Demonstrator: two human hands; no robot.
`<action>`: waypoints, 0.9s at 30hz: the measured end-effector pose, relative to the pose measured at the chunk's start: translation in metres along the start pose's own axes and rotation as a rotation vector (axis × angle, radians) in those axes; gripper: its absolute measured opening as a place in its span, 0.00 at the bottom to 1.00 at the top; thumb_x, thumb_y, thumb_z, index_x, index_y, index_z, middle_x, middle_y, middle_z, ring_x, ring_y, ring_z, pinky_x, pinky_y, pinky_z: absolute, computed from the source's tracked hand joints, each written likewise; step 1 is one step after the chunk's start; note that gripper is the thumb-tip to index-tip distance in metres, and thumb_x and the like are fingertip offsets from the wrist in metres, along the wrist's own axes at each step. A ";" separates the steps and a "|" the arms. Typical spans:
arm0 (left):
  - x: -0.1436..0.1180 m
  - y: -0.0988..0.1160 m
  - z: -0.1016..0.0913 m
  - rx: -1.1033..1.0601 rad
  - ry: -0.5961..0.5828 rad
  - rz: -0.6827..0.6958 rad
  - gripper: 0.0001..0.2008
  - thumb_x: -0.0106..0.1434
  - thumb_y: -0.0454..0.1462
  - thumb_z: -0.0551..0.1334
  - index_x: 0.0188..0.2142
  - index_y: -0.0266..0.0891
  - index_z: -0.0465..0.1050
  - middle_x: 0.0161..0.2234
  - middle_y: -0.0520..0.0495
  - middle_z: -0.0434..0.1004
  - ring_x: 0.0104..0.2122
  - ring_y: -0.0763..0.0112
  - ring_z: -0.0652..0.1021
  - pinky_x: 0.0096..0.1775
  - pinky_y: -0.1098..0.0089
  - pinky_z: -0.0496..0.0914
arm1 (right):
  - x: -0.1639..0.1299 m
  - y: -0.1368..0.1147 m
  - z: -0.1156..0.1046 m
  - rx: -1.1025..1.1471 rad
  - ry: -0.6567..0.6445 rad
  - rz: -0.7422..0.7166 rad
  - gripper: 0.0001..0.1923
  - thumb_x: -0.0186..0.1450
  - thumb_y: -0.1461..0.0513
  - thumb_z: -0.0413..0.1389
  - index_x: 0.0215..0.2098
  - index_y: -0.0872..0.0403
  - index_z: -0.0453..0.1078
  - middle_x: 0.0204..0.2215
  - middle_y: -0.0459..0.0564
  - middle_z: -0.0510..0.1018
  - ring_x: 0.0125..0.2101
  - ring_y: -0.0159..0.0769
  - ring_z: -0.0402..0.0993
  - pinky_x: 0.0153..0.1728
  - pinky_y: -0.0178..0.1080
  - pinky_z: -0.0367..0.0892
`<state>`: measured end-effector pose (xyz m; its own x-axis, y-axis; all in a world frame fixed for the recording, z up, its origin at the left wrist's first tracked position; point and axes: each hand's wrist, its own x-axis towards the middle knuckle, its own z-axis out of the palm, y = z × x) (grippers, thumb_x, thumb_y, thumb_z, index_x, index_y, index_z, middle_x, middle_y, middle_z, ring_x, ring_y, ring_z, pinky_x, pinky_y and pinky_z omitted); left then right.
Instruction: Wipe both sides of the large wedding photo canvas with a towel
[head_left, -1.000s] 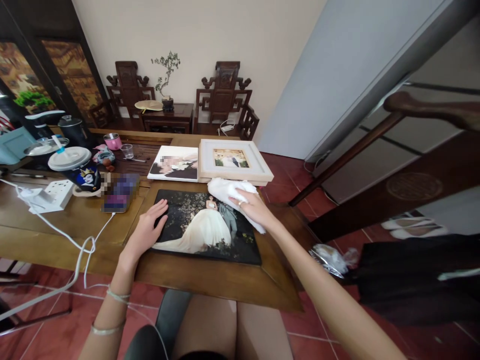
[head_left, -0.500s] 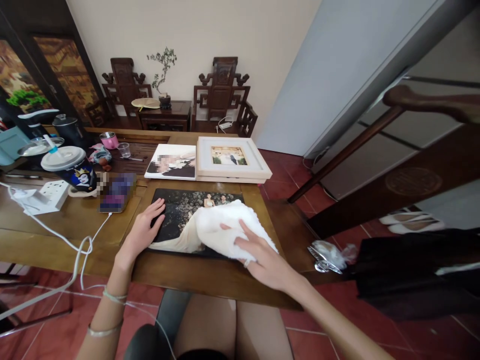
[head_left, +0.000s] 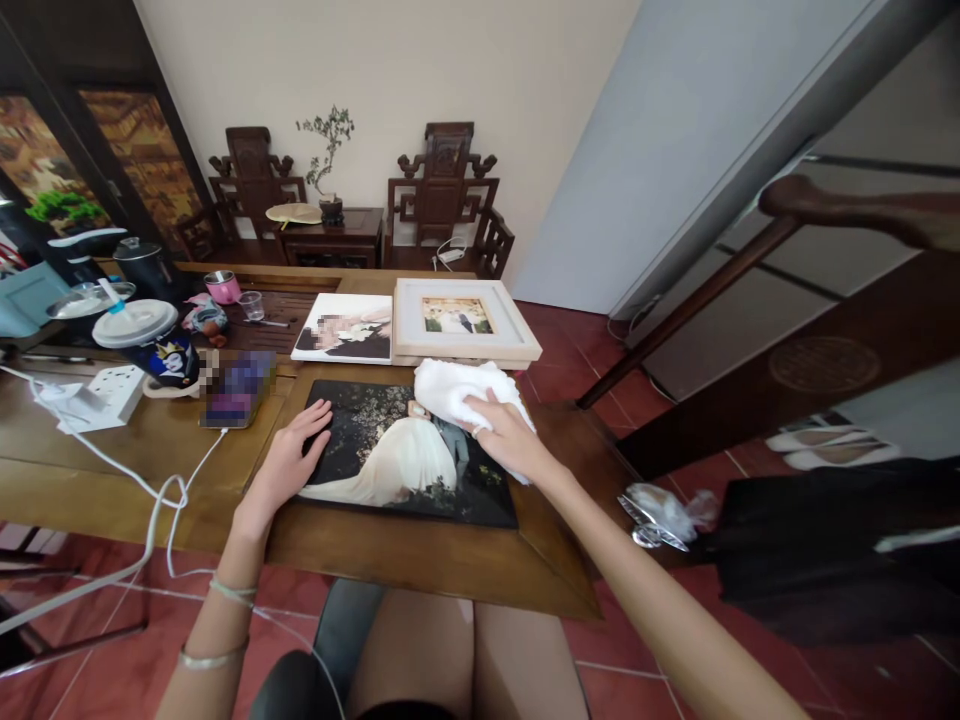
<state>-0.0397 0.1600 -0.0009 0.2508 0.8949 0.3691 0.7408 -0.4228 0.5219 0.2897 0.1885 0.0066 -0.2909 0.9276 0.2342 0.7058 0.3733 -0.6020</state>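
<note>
A dark wedding photo panel [head_left: 409, 460] lies flat near the front edge of the wooden table [head_left: 420, 555]. My left hand [head_left: 295, 455] rests on the panel's left edge, fingers stretched out and pressing on it. A white cloth [head_left: 457, 385] is bunched under my right hand [head_left: 510, 430], which grips it against the panel's upper right corner. The cloth covers that corner and part of the pictured couple.
Behind the panel lie a white framed photo [head_left: 517, 325] and a smaller photo panel [head_left: 345, 340]. To the left are a phone [head_left: 238, 390] on a white cable, a lidded cup [head_left: 154, 345] and a power strip [head_left: 105, 400]. A wooden chair [head_left: 705, 350] stands at the right.
My right hand has moved the cloth up and away from me, from the panel's lower right to its upper right, uncovering the dress and suit. My left hand stays in place.
</note>
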 end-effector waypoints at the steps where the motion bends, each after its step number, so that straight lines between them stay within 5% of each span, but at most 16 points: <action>1: 0.000 0.000 0.000 0.000 0.002 0.001 0.21 0.67 0.42 0.52 0.51 0.31 0.72 0.57 0.37 0.70 0.60 0.59 0.67 0.60 0.55 0.60 | -0.010 -0.005 0.000 -0.012 -0.025 -0.034 0.19 0.57 0.67 0.48 0.44 0.50 0.72 0.48 0.50 0.77 0.56 0.51 0.65 0.60 0.59 0.53; 7: 0.000 0.002 0.000 0.020 -0.005 0.000 0.21 0.68 0.41 0.51 0.54 0.33 0.69 0.58 0.38 0.68 0.60 0.61 0.66 0.60 0.55 0.60 | -0.086 -0.048 -0.007 -0.086 -0.203 -0.314 0.20 0.46 0.72 0.46 0.34 0.54 0.70 0.62 0.58 0.61 0.63 0.48 0.53 0.63 0.59 0.41; 11: -0.001 0.005 -0.001 0.030 -0.018 -0.004 0.21 0.68 0.41 0.50 0.55 0.34 0.69 0.59 0.39 0.67 0.61 0.60 0.65 0.60 0.54 0.60 | -0.106 -0.057 -0.010 -0.071 -0.291 -0.399 0.21 0.42 0.72 0.46 0.32 0.53 0.69 0.63 0.55 0.60 0.64 0.45 0.50 0.64 0.57 0.37; 22: -0.001 0.002 0.000 0.003 -0.015 -0.002 0.20 0.68 0.43 0.51 0.53 0.35 0.70 0.58 0.39 0.68 0.60 0.60 0.66 0.61 0.55 0.60 | 0.014 0.005 -0.010 -0.069 -0.075 -0.028 0.22 0.59 0.65 0.48 0.50 0.51 0.70 0.53 0.50 0.74 0.59 0.53 0.61 0.59 0.58 0.54; 27: -0.003 0.006 -0.001 0.002 -0.010 -0.033 0.21 0.68 0.43 0.51 0.56 0.35 0.68 0.60 0.39 0.66 0.61 0.60 0.65 0.61 0.55 0.59 | 0.004 -0.006 -0.005 -0.079 -0.087 -0.082 0.21 0.58 0.68 0.47 0.48 0.52 0.70 0.50 0.51 0.76 0.58 0.53 0.62 0.60 0.61 0.49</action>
<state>-0.0367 0.1548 0.0023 0.2328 0.9098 0.3437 0.7503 -0.3929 0.5318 0.2879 0.1898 0.0147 -0.4023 0.8908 0.2112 0.7251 0.4508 -0.5206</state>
